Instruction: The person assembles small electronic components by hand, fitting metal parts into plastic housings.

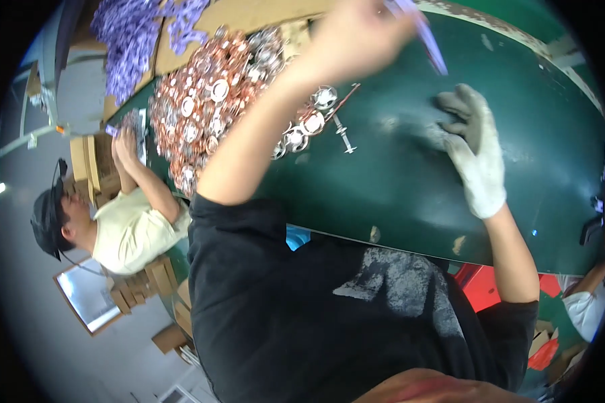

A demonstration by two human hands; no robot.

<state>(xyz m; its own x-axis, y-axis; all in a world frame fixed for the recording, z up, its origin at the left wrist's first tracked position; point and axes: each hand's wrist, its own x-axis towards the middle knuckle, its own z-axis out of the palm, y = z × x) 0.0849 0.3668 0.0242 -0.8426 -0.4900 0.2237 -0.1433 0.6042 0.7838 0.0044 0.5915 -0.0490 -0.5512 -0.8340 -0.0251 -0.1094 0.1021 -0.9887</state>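
My left hand, bare and smeared by motion, is raised over the far side of the table, closed on a long thin purple piece. Its exact kind cannot be made out. Lower and to the right, my right hand wears a pale glove with greyish fingertips. The fingers are bent and apart over the table, and nothing shows between them. Beneath my left forearm spreads a large heap of shiny copper and silver coloured metal parts, many of them round. A small silver metal piece with crossbars lies near the heap's right edge.
A pile of purple pieces lies on cardboard at the far left. The green tabletop has scuffs along its near edge. A co-worker in a dark hat works at the left with a purple piece; another person's arm shows at far right.
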